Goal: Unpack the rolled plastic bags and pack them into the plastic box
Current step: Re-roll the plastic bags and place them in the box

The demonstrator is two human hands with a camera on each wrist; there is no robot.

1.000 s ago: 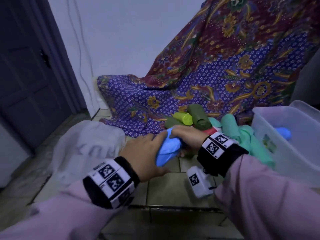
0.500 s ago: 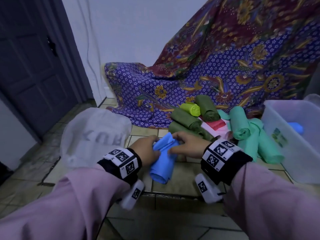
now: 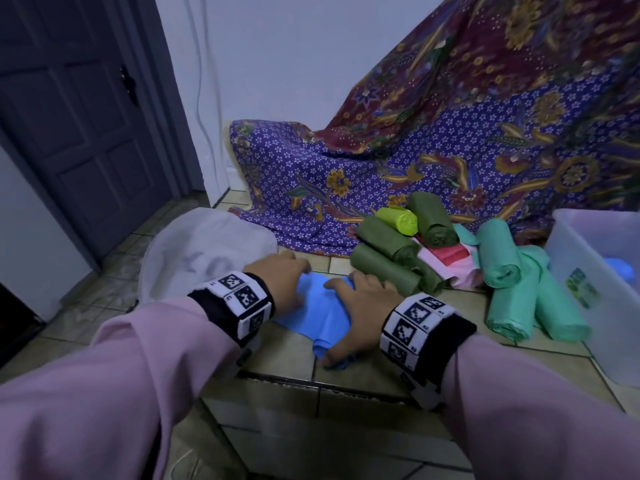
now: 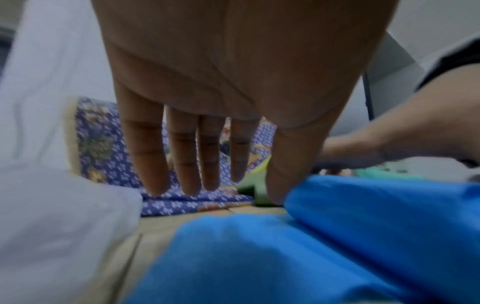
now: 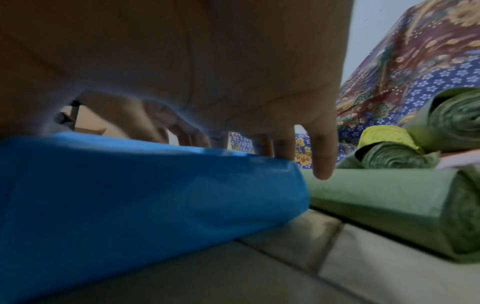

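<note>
Blue plastic bag roll (image 3: 320, 315), partly unrolled, flat on tiled floor (image 3: 374, 400). Left hand (image 3: 280, 289) and right hand (image 3: 363, 306): fingers spread, pressing it, no pinch. Risk: slick film slides, re-curls, nudges dark green rolls (image 3: 388, 268). Clear plastic box (image 3: 588, 271) at right.

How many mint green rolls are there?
3, beside the box: one lies across the top, two lie side by side below it. More may be hidden.
</note>
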